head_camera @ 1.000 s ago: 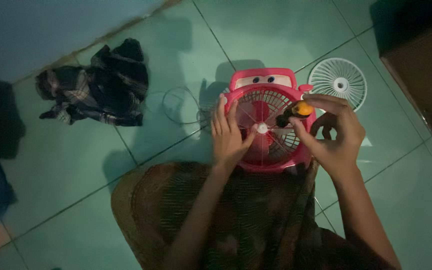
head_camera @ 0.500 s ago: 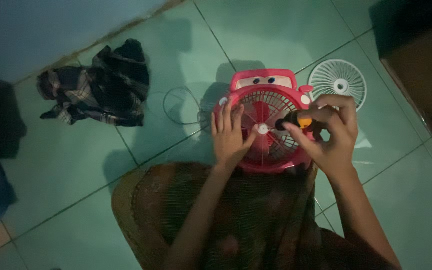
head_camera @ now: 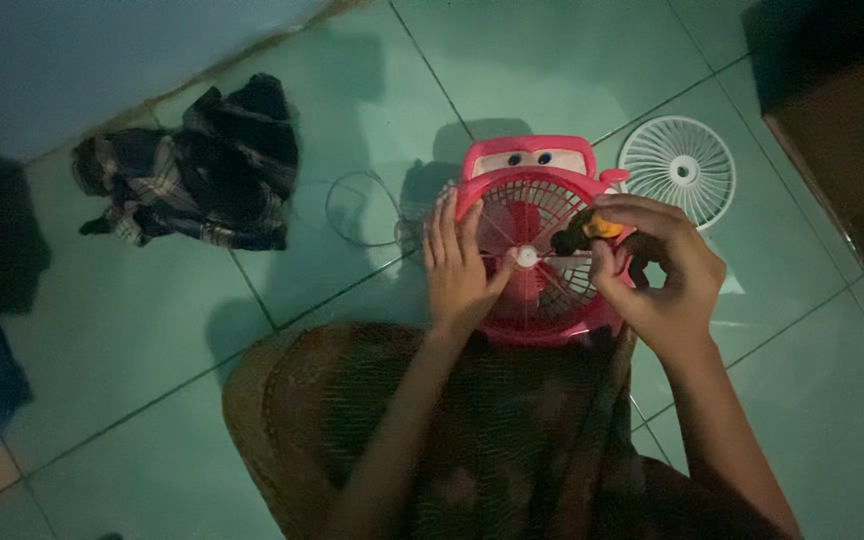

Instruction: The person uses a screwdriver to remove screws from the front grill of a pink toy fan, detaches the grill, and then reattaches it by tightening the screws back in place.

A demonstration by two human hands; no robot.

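Left hand (head_camera: 459, 268) lies flat, fingers spread, on the pink fan (head_camera: 537, 240); right hand (head_camera: 657, 275) curls around a screwdriver (head_camera: 584, 232) over its grille.

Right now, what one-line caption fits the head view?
Left hand steadies a pink fan on the tiled floor while the right hand holds a small dark tool at its grille.

Dim light, green tiled floor (head_camera: 372, 90), brown wooden furniture (head_camera: 842, 150)
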